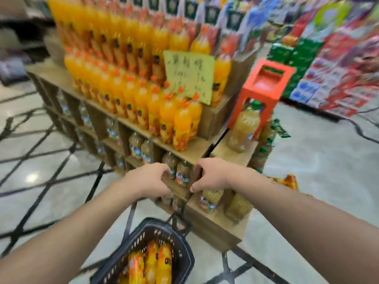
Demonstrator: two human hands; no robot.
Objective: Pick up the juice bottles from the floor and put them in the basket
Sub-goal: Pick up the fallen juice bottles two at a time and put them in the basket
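Observation:
A dark plastic basket (185, 255) sits low in the middle of the view, with several orange juice bottles (152, 263) lying in it. My left hand (146, 181) is above it with curled fingers; one dark basket handle (131, 214) rises to the underside of this hand, which seems to grip it. My right hand (213, 177) hovers beside the left, fingers and thumb loosely curled with a gap between them, and nothing shows in it. The second handle (178, 214) stands up between the hands. The whole frame is blurred by motion.
A cardboard display (190, 152) stacked with orange juice bottles (131, 95) stands straight ahead, with a yellow price sign (189, 74) and an orange carton (264, 87) on its right corner. Packaged goods (336, 64) line the right side. The tiled floor (41, 160) lies to the left.

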